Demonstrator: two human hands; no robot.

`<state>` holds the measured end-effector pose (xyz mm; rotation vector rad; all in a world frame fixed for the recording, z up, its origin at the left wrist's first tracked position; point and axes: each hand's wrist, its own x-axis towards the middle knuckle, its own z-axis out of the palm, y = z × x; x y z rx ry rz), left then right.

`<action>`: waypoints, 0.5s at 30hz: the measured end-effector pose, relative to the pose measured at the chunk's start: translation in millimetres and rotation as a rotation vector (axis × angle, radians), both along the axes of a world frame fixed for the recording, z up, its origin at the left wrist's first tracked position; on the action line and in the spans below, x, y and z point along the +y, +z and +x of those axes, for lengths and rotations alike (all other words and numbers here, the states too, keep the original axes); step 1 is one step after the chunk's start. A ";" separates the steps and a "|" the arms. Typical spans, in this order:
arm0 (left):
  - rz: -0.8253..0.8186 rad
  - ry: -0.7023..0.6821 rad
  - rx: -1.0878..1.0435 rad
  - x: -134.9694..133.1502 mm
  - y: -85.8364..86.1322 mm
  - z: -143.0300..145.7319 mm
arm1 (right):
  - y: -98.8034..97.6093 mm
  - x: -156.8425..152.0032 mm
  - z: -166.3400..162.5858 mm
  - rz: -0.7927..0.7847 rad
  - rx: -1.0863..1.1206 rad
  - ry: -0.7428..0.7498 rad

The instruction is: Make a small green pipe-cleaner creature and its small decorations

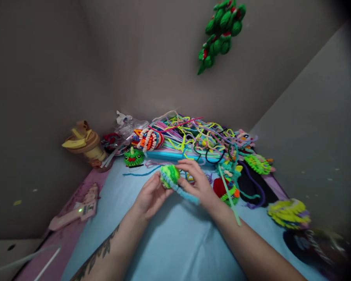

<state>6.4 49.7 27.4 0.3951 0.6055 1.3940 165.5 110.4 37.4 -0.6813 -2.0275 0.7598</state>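
A round green and yellow-green ball of pipe cleaner (170, 171) is between my two hands, over the blue cloth. A light blue pipe cleaner (188, 195) runs across the ball's front, and its loose end sticks out to the lower right. My left hand (150, 195) grips the ball from the left and below. From the right, my right hand (197, 181) has its thumb against the ball, with the index finger bent over the top. Whether the right fingertips also pinch the blue strand is hard to see.
Behind my hands a blue tray (178, 157) is heaped with colourful pipe cleaners (187, 136). A green horned figure (133, 157) sits to the left, near a tan cup (90, 146). A pink glue gun (78, 210) lies farther left. A pale green strand (229, 195) crosses by my right forearm.
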 end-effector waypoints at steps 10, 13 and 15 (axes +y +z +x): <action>0.010 0.206 0.082 -0.2 -2.9 14.4 | 2.7 -29.3 -15.2 -0.071 -0.110 -0.075; 0.025 0.221 0.086 -0.2 -2.7 15.1 | 1.2 -28.4 -18.8 -0.129 -0.171 -0.108; 0.040 0.225 0.096 0.0 -3.8 15.3 | 2.4 -26.0 -18.4 -0.096 -0.151 -0.107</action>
